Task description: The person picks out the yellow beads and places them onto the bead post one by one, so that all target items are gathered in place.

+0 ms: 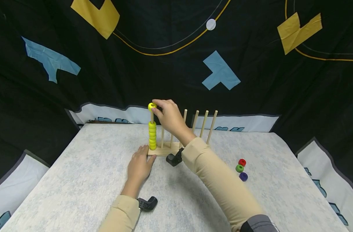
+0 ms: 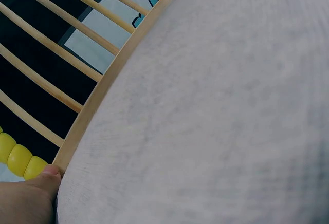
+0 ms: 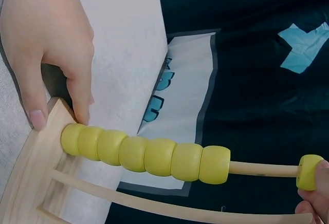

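Note:
A wooden bead rack (image 1: 164,151) with several upright pegs stands toward the back of the table. Its leftmost peg carries a stack of yellow beads (image 1: 152,137), seen larger in the right wrist view. At that peg's top, my right hand (image 1: 171,117) pinches another yellow bead (image 3: 308,172) between thumb and fingers; the peg's tip meets the bead. My left hand (image 1: 138,166) holds the left end of the rack's base, thumb on the front edge and fingers round the end. In the left wrist view, the left thumb (image 2: 49,175) touches the base beside the lowest beads.
Right of the rack lie a red bead (image 1: 242,162), a green bead (image 1: 239,168) and a dark blue bead (image 1: 243,176) close together. The rack's other pegs (image 1: 212,125) rise bare behind my right forearm. A black curtain (image 1: 170,80) hangs behind the table (image 1: 78,180).

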A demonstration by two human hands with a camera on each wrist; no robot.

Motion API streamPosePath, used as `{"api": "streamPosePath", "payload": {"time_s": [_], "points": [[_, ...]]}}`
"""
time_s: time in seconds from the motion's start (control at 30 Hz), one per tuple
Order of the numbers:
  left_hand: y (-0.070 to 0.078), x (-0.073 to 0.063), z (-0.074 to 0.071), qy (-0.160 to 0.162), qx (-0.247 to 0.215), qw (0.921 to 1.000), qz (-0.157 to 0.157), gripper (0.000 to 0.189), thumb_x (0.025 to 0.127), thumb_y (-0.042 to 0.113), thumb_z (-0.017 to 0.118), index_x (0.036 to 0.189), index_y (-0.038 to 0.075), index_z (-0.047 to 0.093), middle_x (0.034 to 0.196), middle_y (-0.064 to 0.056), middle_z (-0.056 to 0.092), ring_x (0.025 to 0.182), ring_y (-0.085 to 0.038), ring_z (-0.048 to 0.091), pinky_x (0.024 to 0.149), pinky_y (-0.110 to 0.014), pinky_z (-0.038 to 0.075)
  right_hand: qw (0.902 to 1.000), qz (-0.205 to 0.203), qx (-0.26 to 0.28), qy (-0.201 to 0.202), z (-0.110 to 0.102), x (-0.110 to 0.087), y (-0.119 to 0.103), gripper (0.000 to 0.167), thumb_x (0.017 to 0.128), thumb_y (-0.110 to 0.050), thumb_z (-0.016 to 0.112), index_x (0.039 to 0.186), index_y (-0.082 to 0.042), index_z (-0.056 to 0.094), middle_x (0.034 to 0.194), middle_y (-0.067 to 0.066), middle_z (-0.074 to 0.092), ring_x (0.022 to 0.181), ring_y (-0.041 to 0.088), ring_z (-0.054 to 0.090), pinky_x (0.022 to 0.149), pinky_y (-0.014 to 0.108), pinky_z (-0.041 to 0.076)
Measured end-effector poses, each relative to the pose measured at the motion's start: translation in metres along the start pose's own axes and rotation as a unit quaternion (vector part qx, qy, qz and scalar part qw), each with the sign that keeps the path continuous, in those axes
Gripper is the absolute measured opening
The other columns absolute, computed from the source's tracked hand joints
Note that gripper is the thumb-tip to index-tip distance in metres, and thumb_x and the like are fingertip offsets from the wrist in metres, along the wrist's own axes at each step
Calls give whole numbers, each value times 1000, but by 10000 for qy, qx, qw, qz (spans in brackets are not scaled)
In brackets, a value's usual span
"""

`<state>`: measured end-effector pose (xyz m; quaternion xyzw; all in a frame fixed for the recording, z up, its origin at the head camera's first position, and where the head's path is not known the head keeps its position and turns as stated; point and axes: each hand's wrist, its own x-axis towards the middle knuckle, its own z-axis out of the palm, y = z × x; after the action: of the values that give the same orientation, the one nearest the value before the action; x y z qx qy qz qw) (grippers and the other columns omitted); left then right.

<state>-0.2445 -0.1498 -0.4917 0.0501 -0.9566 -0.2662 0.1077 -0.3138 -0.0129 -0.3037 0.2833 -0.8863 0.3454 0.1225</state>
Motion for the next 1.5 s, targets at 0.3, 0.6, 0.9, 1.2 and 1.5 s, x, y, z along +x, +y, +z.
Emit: {"api": "streamPosePath", "payload": {"time_s": [0.3, 0.6, 0.9, 1.2, 1.5], "points": [[1, -1, -2, -15, 0, 10000, 9, 65, 100, 40, 58, 149, 0, 41, 155, -17, 42, 147, -37, 35, 118, -55, 33, 10000, -49, 2, 5, -1, 0, -1, 41, 100, -26, 60, 140, -15, 58, 139, 1, 62, 130, 17, 51, 109, 28, 48], [1, -1, 0, 2, 7, 10000, 12, 65, 100, 40, 58, 149, 0, 41, 155, -18, 43, 146, -37, 36, 118, -56, 33, 9999, -103, -23, 21, -1, 0, 1, 41, 100, -25, 61, 139, -14, 58, 139, 2, 62, 129, 18, 53, 106, 29, 50], [0, -1, 0, 1, 3, 10000, -7, 65, 100, 39, 58, 149, 1, 41, 155, -18, 42, 147, -37, 35, 118, -56, 32, 9997, -224, -85, 45, 0, 0, 2, 40, 99, -22, 62, 138, -13, 59, 137, 2, 63, 127, 18, 54, 104, 27, 51], [1, 0, -1, 15, -18, 10000, 1, 65, 100, 39, 58, 149, 0, 41, 155, -18, 43, 147, -37, 35, 119, -57, 32, 9990, -384, -62, 219, -2, -2, 3, 39, 99, -20, 62, 137, -12, 60, 137, 2, 64, 126, 18, 55, 100, 23, 53], [1, 0, -1, -1, -6, 10000, -13, 65, 100, 39, 57, 150, 0, 40, 155, -19, 41, 147, -38, 35, 118, -57, 32, 9956, -763, 10, 535, -8, -13, 1, 40, 98, -19, 64, 137, -12, 60, 137, 3, 63, 125, 17, 54, 96, 25, 53]]}}
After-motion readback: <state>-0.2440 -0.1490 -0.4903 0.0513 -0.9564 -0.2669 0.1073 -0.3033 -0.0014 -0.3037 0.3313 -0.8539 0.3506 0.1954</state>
